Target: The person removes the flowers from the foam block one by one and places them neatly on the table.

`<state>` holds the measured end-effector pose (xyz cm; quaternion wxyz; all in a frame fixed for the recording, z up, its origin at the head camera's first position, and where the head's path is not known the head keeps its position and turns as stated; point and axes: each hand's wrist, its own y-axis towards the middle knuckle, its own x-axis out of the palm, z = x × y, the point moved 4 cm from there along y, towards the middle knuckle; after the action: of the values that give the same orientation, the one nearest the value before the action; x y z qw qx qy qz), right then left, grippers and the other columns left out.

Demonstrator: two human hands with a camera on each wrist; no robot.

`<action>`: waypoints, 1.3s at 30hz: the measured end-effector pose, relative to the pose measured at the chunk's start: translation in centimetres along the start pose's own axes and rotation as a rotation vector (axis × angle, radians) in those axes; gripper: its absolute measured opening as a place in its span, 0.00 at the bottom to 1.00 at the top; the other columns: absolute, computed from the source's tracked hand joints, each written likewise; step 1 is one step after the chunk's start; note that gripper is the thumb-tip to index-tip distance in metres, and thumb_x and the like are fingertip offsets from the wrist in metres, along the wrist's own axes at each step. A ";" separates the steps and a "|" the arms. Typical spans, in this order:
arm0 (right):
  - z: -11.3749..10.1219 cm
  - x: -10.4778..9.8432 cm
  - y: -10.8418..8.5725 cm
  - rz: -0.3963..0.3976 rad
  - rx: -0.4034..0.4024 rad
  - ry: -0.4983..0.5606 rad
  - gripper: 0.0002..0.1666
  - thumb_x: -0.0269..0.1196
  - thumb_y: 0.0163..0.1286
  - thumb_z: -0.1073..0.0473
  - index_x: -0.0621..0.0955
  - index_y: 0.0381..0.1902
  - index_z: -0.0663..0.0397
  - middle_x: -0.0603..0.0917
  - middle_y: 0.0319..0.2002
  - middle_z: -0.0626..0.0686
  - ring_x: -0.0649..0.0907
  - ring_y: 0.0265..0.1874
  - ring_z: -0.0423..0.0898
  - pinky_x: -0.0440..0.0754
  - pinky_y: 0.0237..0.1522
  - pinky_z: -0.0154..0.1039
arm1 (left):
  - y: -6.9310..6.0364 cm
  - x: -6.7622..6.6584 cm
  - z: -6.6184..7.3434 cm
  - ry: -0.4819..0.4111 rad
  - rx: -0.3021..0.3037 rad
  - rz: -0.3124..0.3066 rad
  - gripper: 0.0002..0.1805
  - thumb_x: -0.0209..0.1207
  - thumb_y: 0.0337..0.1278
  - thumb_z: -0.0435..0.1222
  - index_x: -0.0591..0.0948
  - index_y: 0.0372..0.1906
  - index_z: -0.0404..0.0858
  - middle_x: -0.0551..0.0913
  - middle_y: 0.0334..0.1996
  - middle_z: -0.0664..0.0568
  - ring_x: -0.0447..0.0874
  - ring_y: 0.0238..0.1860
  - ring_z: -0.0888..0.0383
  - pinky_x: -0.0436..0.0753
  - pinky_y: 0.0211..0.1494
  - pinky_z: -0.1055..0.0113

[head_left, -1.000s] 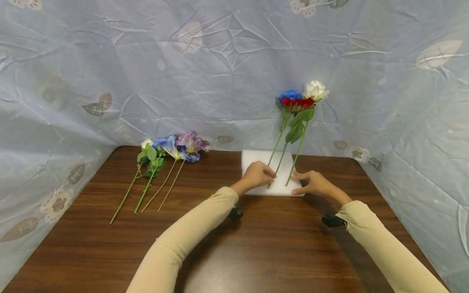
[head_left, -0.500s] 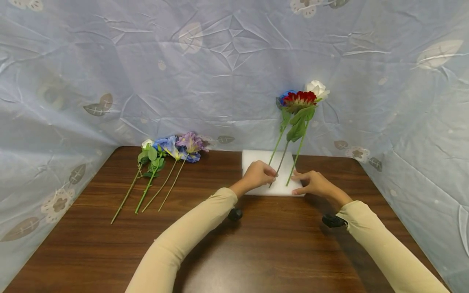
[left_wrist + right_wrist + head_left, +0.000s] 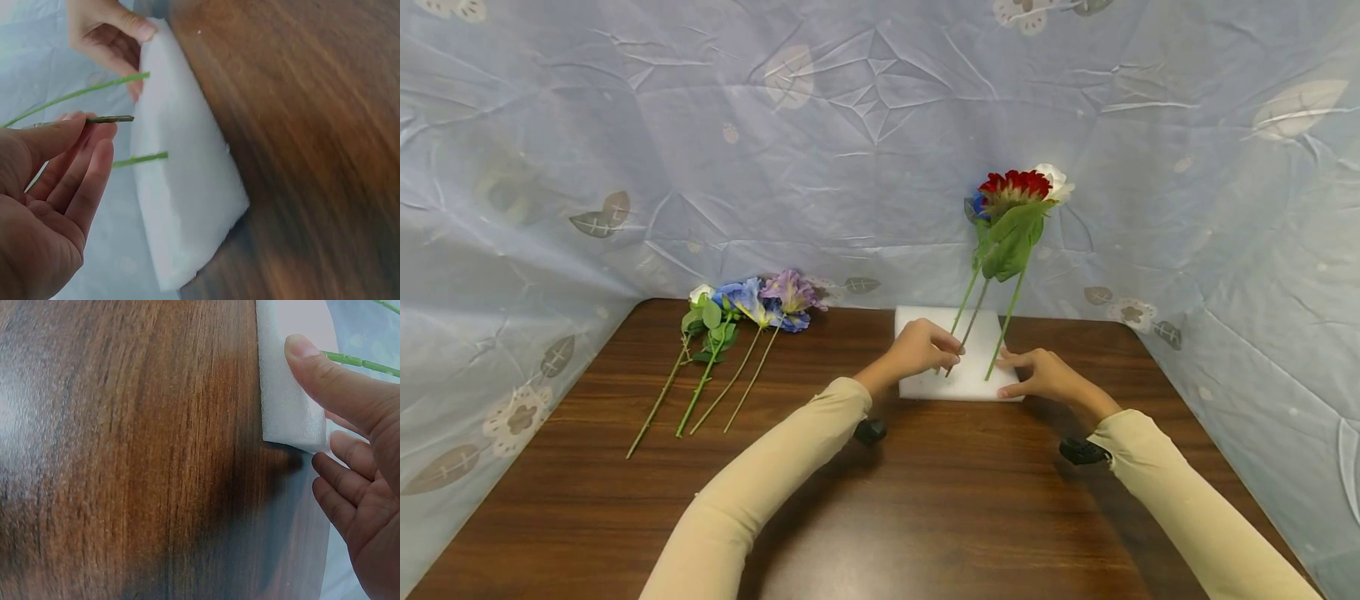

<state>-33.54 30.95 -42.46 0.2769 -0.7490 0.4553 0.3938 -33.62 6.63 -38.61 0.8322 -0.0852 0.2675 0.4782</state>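
My left hand (image 3: 921,348) pinches the brown stem of a red flower (image 3: 1017,185) between thumb and fingers. The lower tip of that stem (image 3: 115,119) hangs free in the left wrist view, apart from the white foam block (image 3: 977,388). Two green stems stand in the block, one of a white rose (image 3: 1062,185) and one of a blue flower (image 3: 976,205), largely hidden behind the red one. My right hand (image 3: 1051,379) holds the block at its right end, with the thumb (image 3: 306,353) on its surface and the other fingers around the corner.
Several flowers lie on the left of the brown wooden table (image 3: 865,508): a white one (image 3: 702,293), blue ones (image 3: 747,302) and a purple one (image 3: 790,292). A patterned cloth (image 3: 850,167) hangs behind and at both sides.
The red flower has risen and now covers more of the blue and white flowers. My left hand has shifted slightly left and up with its stem. My right hand stays on the foam block.
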 end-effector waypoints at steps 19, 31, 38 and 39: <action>0.0 -0.5 0.0 -0.005 -0.003 0.014 0.43 0.80 0.54 0.49 0.79 0.63 0.64 0.70 0.70 0.64 0.65 0.72 0.70 0.68 0.70 0.66 | -3.0 -6.5 -1.6 0.012 -0.037 0.004 0.11 0.70 0.60 0.31 0.90 0.47 0.33 0.92 0.41 0.43 0.92 0.36 0.48 0.91 0.40 0.60; -0.6 -0.2 -0.2 -0.002 -0.009 -0.004 0.42 0.79 0.54 0.50 0.80 0.62 0.65 0.71 0.69 0.65 0.67 0.71 0.70 0.69 0.70 0.66 | -6.2 -9.8 -3.3 -0.059 -0.110 0.005 0.14 0.68 0.61 0.29 0.87 0.51 0.29 0.90 0.47 0.39 0.91 0.45 0.39 0.89 0.50 0.49; -0.8 -0.1 -0.3 -0.007 0.000 0.004 0.41 0.79 0.55 0.49 0.80 0.62 0.65 0.71 0.69 0.65 0.66 0.72 0.70 0.68 0.70 0.66 | -8.6 -11.8 -4.6 -0.058 -0.176 0.016 0.14 0.68 0.61 0.29 0.87 0.51 0.30 0.91 0.45 0.41 0.91 0.45 0.41 0.90 0.48 0.52; -0.8 -0.2 -0.3 -0.008 0.005 0.006 0.42 0.79 0.55 0.49 0.80 0.63 0.65 0.70 0.69 0.65 0.66 0.72 0.70 0.68 0.70 0.66 | -8.9 -12.1 -4.8 -0.043 -0.183 0.018 0.15 0.68 0.61 0.30 0.87 0.52 0.30 0.91 0.44 0.41 0.92 0.43 0.43 0.91 0.47 0.53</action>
<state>-33.08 30.54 -41.90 0.2791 -0.7512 0.4541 0.3894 -32.69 -9.01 -37.30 0.8222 -0.1481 0.2056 0.5097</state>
